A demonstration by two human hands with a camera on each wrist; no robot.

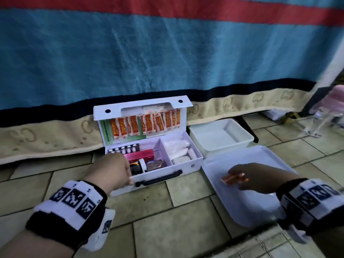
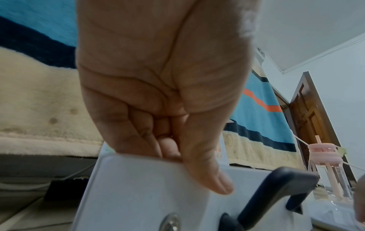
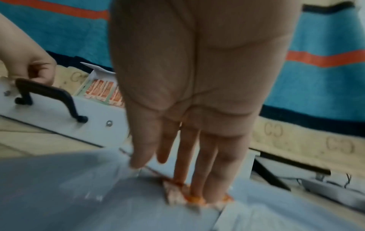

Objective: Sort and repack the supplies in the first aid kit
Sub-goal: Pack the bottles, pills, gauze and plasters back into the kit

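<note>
The white first aid kit (image 1: 189, 168) (image 2: 138, 187) (image 3: 98, 118) stands open on the tiled floor, its lid leaning back with several orange sachets (image 1: 147, 123) tucked in it. My left hand (image 1: 126, 174) (image 2: 187, 164) grips the kit's front-left corner, fingers curled inside and thumb on the front wall beside the black handle (image 1: 158, 178). My right hand (image 1: 236, 175) (image 3: 197, 171) is over the white tray (image 1: 251, 211) (image 3: 79, 195), straight fingers resting on a few orange sachets (image 1: 233, 179) (image 3: 177, 197). Blur hides whether the thumb touches them.
Inside the kit lie a blister strip (image 1: 123, 149), a pink box (image 1: 139, 155), a white-capped bottle (image 1: 138, 167) and white rolls (image 1: 180, 151). A white tub (image 1: 219, 135) sits behind the tray. A blue blanket (image 1: 167, 53) hangs behind the kit.
</note>
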